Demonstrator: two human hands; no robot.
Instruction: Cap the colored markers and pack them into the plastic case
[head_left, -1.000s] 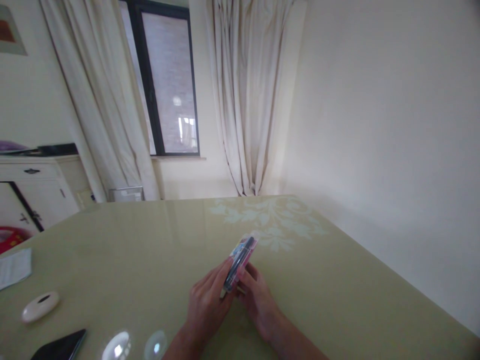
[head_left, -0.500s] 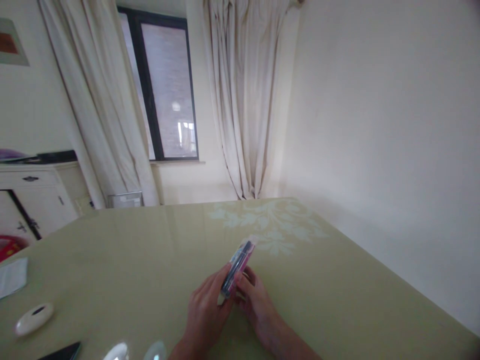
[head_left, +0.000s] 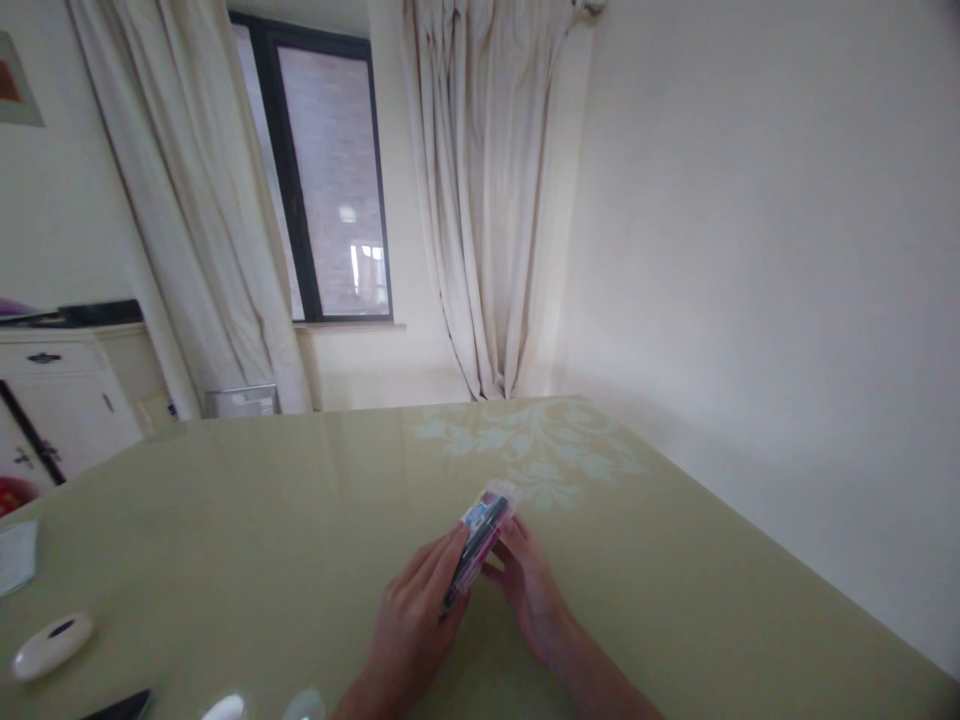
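A slim clear plastic pack of pens [head_left: 484, 535], with dark, pink and blue colours showing through, is tilted up above the table, its far end pointing to the upper right. My left hand [head_left: 420, 605] is closed around its lower left side, the fingers lying along the edge. On the other side, my right hand [head_left: 529, 590] grips the pack near its far end, thumb and fingers bent against it. The palms and the pack's lower end are partly hidden.
The green-topped table [head_left: 225, 540] has a pale leaf pattern and meets the wall on the right. At left lie a white oval object [head_left: 52, 648], a dark flat object [head_left: 120, 706] and a pale sheet [head_left: 16, 556]. Two whitish round items, one of them [head_left: 225, 708], sit at the bottom edge.
My right hand has shifted up along the pack toward its far end. The pack has turned slightly, showing more of its colourful face. The view has swung a little right.
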